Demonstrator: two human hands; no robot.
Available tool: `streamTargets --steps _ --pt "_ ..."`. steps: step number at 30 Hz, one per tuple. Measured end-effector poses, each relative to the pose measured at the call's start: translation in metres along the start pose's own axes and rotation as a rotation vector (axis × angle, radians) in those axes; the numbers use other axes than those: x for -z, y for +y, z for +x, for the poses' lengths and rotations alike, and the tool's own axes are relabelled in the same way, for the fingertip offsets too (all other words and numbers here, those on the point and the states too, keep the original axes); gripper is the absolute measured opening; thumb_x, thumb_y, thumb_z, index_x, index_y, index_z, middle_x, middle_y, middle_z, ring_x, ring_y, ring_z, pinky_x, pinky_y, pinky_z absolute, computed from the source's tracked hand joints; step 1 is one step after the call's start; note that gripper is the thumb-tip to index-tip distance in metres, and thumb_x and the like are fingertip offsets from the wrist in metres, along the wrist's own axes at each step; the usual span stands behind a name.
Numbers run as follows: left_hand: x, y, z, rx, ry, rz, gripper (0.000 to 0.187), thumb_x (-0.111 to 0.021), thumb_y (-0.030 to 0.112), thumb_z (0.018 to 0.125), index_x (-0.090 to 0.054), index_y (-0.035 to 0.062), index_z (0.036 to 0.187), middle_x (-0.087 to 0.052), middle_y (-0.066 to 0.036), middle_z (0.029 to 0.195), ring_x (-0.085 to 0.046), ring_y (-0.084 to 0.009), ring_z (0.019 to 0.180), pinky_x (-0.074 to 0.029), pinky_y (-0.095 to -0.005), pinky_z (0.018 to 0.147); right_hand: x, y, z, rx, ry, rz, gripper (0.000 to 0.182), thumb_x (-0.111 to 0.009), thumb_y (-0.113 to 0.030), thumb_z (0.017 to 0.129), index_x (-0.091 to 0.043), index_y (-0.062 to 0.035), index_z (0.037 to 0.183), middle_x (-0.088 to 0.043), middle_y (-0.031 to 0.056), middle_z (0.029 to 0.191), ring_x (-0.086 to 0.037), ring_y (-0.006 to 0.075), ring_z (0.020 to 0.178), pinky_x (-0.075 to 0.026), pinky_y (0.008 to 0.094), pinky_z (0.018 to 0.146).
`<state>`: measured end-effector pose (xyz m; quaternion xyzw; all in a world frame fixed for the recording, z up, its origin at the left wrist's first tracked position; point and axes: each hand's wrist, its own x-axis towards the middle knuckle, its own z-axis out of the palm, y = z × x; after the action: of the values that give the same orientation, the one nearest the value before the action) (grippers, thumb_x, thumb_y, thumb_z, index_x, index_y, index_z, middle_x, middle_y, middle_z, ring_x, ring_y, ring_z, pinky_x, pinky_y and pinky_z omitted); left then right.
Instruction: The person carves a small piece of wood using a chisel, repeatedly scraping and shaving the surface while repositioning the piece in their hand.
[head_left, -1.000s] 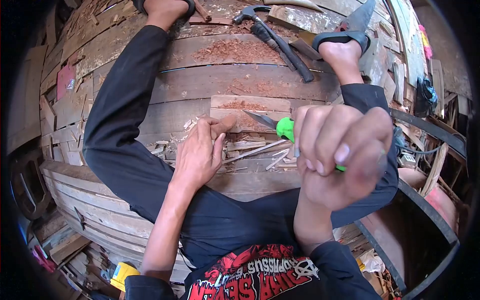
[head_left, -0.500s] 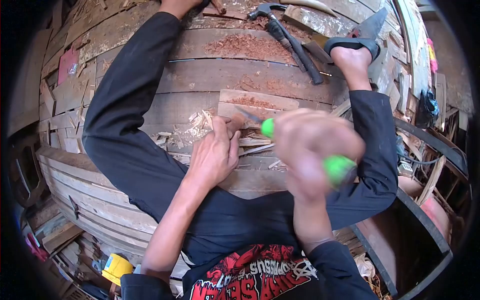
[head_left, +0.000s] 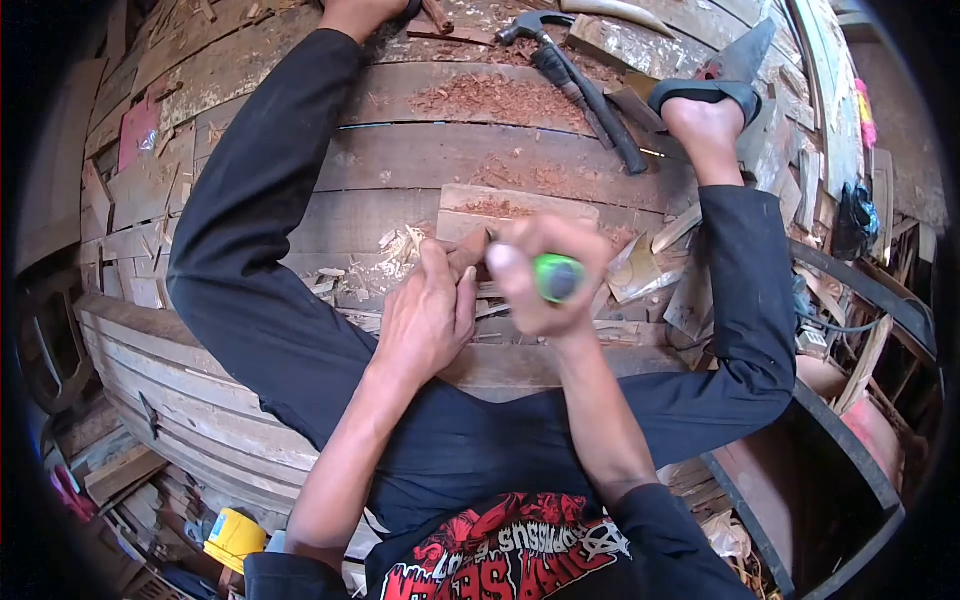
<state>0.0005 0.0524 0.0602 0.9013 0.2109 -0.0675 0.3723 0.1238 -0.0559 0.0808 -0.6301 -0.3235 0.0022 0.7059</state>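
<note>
My left hand (head_left: 428, 315) is closed on a small reddish-brown piece of wood (head_left: 470, 247), pinched between thumb and fingers above a board on the floor. Close on its right, my right hand (head_left: 550, 270) is wrapped round the green handle (head_left: 557, 278) of a file. The handle's dark butt end faces me. My right hand is blurred, and it hides most of the file's narrow metal part, so contact with the wood cannot be made out. Just beyond both hands lies a flat board (head_left: 520, 195) with reddish dust on it.
A claw hammer (head_left: 590, 95) lies on the plank floor beyond the hands, beside heaped red wood dust (head_left: 495, 97). A handsaw (head_left: 745, 52) is near my sandalled foot at the far right. Pale shavings (head_left: 400, 250) lie left of the work. A yellow container (head_left: 235, 538) stands lower left.
My right hand has moved left and inward with the file, close to the wood piece. The file's metal part, visible before, is now mostly hidden. My left hand has barely moved.
</note>
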Motion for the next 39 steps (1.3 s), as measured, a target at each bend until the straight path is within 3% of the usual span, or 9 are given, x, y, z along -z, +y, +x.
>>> streamTargets --steps 4,9,13,18,21,28,31,36,39 --pt "-0.006 -0.002 -0.007 0.094 -0.067 -0.054 0.030 -0.052 0.015 0.100 -0.042 -0.0044 0.121 -0.070 -0.025 0.103 -0.067 -0.0472 0.093 -0.053 -0.0539 0.079 0.017 -0.040 0.022 -0.126 0.042 0.548 0.017 -0.058 -0.008 0.088 -0.046 -0.0092 0.076 -0.050 -0.0015 0.056 -0.048 0.0105 0.046 -0.034 0.0276 0.043" --pt "0.002 -0.002 0.001 0.101 -0.051 -0.076 0.029 -0.050 0.014 0.102 -0.044 -0.0065 0.122 -0.068 -0.027 0.116 -0.066 -0.0471 0.103 -0.052 -0.0529 0.088 0.009 -0.009 0.008 -0.183 -0.039 0.379 0.029 -0.061 -0.005 0.089 -0.037 -0.0116 0.074 -0.039 0.0004 0.055 -0.038 0.0121 0.044 -0.030 0.0291 0.043" --pt "-0.007 -0.009 -0.008 0.034 0.006 -0.073 0.028 -0.052 0.013 0.100 -0.044 -0.0040 0.121 -0.068 -0.026 0.108 -0.066 -0.0466 0.097 -0.053 -0.0531 0.083 0.012 -0.042 0.022 -0.158 0.034 0.498 0.030 -0.059 -0.003 0.090 -0.036 -0.0112 0.073 -0.039 0.0002 0.056 -0.037 0.0117 0.045 -0.031 0.0304 0.044" --pt "0.001 0.004 -0.004 0.065 -0.006 -0.011 0.029 -0.056 0.014 0.098 -0.048 -0.0014 0.121 -0.066 -0.023 0.106 -0.067 -0.0443 0.093 -0.054 -0.0533 0.078 0.004 -0.008 0.014 -0.102 -0.166 0.190 0.028 -0.058 -0.003 0.090 -0.037 -0.0109 0.074 -0.041 -0.0015 0.055 -0.039 0.0127 0.044 -0.035 0.0314 0.045" --pt "-0.007 -0.002 -0.005 0.055 0.014 -0.017 0.029 -0.056 0.015 0.098 -0.050 0.0001 0.122 -0.063 -0.022 0.107 -0.066 -0.0440 0.095 -0.054 -0.0534 0.079 0.004 -0.040 0.024 -0.141 0.042 0.432 0.028 -0.059 -0.005 0.087 -0.039 -0.0073 0.069 -0.042 0.0005 0.055 -0.040 0.0112 0.047 -0.036 0.0302 0.047" --pt "0.001 0.006 -0.007 0.043 -0.024 0.014 0.029 -0.055 0.016 0.098 -0.051 -0.0006 0.121 -0.064 -0.024 0.106 -0.065 -0.0443 0.095 -0.053 -0.0534 0.079 0.005 -0.006 0.014 -0.044 -0.170 0.255 0.020 -0.059 0.001 0.089 -0.042 -0.0069 0.079 -0.044 0.0015 0.056 -0.045 0.0117 0.046 -0.034 0.0251 0.043" --pt "-0.013 -0.008 -0.005 0.005 0.034 -0.008 0.029 -0.056 0.015 0.098 -0.050 -0.0011 0.121 -0.065 -0.024 0.105 -0.065 -0.0437 0.096 -0.053 -0.0532 0.079 0.011 -0.033 0.018 -0.132 -0.014 0.410 0.020 -0.060 -0.003 0.089 -0.044 -0.0079 0.079 -0.045 0.0014 0.056 -0.043 0.0107 0.045 -0.034 0.0255 0.043" --pt "0.000 0.005 -0.007 0.062 -0.025 -0.004 0.028 -0.057 0.016 0.097 -0.050 -0.0002 0.119 -0.065 -0.025 0.102 -0.065 -0.0445 0.095 -0.053 -0.0534 0.078 0.006 -0.008 0.005 -0.119 -0.190 0.133 0.019 -0.061 -0.005 0.087 -0.044 -0.0087 0.079 -0.046 0.0009 0.057 -0.042 0.0106 0.046 -0.035 0.0279 0.045" --pt "-0.008 0.002 -0.011 0.003 0.026 -0.012 0.030 -0.057 0.016 0.097 -0.046 0.0001 0.120 -0.065 -0.026 0.096 -0.065 -0.0465 0.089 -0.053 -0.0548 0.078 0.009 -0.031 0.016 -0.230 -0.009 0.360 0.023 -0.065 0.000 0.081 -0.047 -0.0062 0.067 -0.049 0.0009 0.056 -0.045 0.0094 0.045 -0.036 0.0278 0.042"
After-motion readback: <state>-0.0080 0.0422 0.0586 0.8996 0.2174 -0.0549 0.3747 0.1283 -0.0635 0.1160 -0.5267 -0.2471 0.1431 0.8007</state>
